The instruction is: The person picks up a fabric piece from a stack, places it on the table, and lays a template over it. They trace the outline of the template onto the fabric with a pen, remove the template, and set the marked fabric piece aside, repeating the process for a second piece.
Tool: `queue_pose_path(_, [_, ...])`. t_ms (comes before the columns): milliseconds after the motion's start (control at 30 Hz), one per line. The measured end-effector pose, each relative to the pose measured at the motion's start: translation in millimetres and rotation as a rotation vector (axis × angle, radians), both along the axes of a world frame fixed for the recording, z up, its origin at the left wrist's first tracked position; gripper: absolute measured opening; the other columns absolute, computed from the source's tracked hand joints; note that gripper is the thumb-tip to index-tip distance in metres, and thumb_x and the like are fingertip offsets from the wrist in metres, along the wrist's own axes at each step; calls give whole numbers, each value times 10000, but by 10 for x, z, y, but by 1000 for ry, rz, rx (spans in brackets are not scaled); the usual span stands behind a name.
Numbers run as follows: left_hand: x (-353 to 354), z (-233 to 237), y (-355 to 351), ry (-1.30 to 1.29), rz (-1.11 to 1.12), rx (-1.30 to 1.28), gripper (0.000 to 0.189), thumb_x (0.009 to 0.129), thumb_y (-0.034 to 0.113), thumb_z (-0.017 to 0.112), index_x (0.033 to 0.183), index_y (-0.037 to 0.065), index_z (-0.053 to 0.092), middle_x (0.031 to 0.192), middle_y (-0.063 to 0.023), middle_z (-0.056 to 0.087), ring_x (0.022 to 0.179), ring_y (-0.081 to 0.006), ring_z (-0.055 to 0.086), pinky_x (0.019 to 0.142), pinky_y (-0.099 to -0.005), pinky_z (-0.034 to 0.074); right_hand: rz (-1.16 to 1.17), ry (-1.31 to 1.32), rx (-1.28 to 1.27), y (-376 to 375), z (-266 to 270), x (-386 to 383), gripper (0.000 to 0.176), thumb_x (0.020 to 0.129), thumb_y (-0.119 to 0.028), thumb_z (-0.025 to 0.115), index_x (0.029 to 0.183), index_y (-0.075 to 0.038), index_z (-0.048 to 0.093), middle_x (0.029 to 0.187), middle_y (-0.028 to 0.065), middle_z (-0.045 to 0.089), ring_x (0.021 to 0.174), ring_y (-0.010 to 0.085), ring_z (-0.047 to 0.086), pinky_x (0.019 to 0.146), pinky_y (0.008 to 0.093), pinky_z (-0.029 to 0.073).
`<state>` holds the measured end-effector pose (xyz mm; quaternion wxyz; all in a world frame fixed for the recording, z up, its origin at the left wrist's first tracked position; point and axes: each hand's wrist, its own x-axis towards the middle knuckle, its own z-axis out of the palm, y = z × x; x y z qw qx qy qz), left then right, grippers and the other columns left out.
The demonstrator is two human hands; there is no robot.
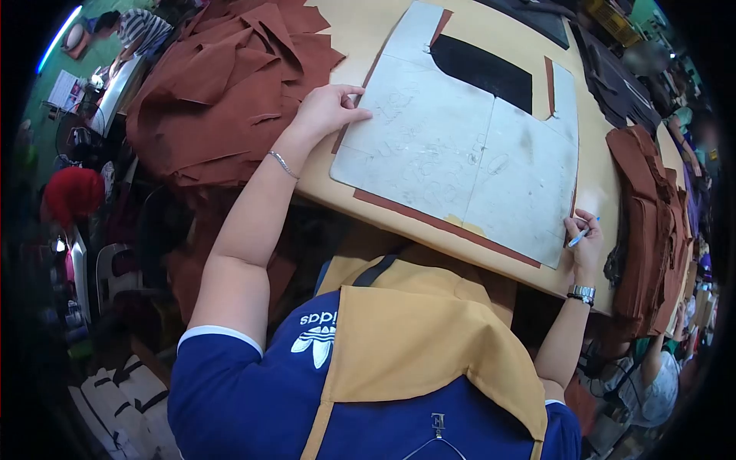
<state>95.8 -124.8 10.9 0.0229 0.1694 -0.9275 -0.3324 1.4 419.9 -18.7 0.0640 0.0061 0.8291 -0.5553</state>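
Note:
A large pale grey cutting template [452, 146] with a deep notch in its far side lies on the table. Beneath it, strips of a reddish-brown fabric piece [437, 222] stick out along the near and side edges. My left hand [326, 113] is at the template's left edge, thumb on the top face and curled fingers at the rim. Down at the near right corner, my right hand [585, 236] is closed around a light blue and white pen [579, 236], its fingers beside the template's right edge.
A heap of reddish-brown fabric pieces [222, 92] covers the table's left part. Stacked brown pieces [648, 230] lie along the right side. Black material [491, 69] shows through the notch, with dark pieces [613, 69] farther back. Other people sit at both sides.

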Motion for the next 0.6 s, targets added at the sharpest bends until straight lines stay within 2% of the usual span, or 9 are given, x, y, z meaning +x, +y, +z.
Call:
queue_pose_path(400, [14,41,51,0,13,-48,557,705,357,808,1195,128,672,750,-11,661,709,-148,632,705,-297,507,-12,-1,50,-58,101,34,327,824,-68,735,1112,6,599,863,42,674,755,84,609,670,211,483])
queue_pose_path(533, [21,57,57,9,5,-31,530,702,361,808,1163,126,690,714,-23,635,678,-155,620,677,-304,496,-8,-23,69,-87,156,46,337,827,-79,735,1122,4,594,858,35,671,729,78,602,625,200,473])
queue_pose_path(600, [-2,48,22,-24,10,-60,579,703,358,806,1203,109,654,740,-35,625,707,-172,619,675,-318,491,-25,-59,22,-68,138,33,351,826,-98,747,1127,-3,593,849,27,667,717,66,597,598,191,463])
